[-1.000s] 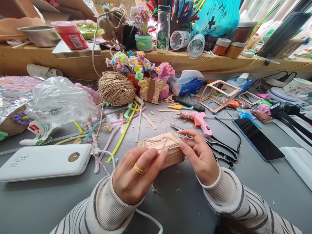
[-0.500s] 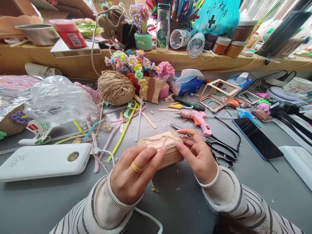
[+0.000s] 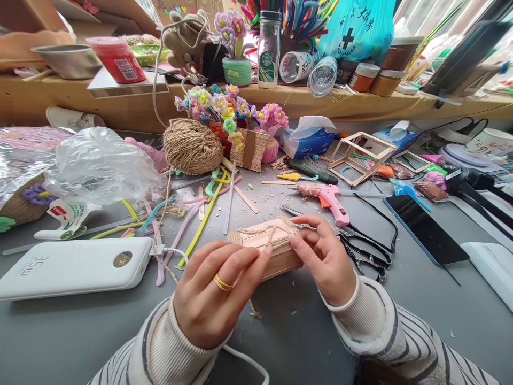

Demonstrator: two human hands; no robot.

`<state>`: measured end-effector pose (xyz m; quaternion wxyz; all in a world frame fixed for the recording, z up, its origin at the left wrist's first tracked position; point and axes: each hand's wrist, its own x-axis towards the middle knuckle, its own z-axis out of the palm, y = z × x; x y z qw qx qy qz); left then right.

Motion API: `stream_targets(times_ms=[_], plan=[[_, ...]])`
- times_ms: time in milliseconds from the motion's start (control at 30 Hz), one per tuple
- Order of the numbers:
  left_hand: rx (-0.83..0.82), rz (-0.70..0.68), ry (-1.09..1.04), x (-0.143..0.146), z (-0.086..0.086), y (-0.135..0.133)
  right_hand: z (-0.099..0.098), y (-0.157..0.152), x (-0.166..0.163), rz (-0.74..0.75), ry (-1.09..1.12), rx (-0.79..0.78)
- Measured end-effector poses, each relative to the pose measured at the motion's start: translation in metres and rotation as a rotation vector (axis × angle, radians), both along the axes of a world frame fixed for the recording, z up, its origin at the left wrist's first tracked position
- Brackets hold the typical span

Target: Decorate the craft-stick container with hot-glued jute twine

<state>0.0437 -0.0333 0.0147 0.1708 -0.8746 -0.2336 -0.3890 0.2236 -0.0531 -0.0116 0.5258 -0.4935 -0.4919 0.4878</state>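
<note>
A small box of wooden craft sticks rests on the grey table in front of me, with jute twine wound along its top edge. My left hand, wearing a gold ring, grips the box's near left side and presses fingertips on the twine. My right hand holds the box's right end, its fingers pinched on the twine at the corner. A loose twine end hangs below the box.
A ball of jute twine sits behind the box, a pink glue gun and scissors to the right, a phone beyond them. A white power bank lies at left beside a plastic bag. Pipe cleaners and sticks litter the middle.
My left hand has slid slightly down and left along the box. The box and my right hand have barely moved.
</note>
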Motion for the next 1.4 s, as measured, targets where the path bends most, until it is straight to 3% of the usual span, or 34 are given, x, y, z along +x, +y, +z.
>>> stream_targets(times_ms=[633, 1400], plan=[[0.019, 0.125, 0.026, 0.0063, -0.0037, -0.0059, -0.0004, -0.0013, 0.0003, 0.004, -0.029, -0.03], [0.019, 0.159, 0.051, 0.0095, -0.0035, -0.0075, 0.0006, -0.001, 0.0022, 0.022, 0.054, 0.0]])
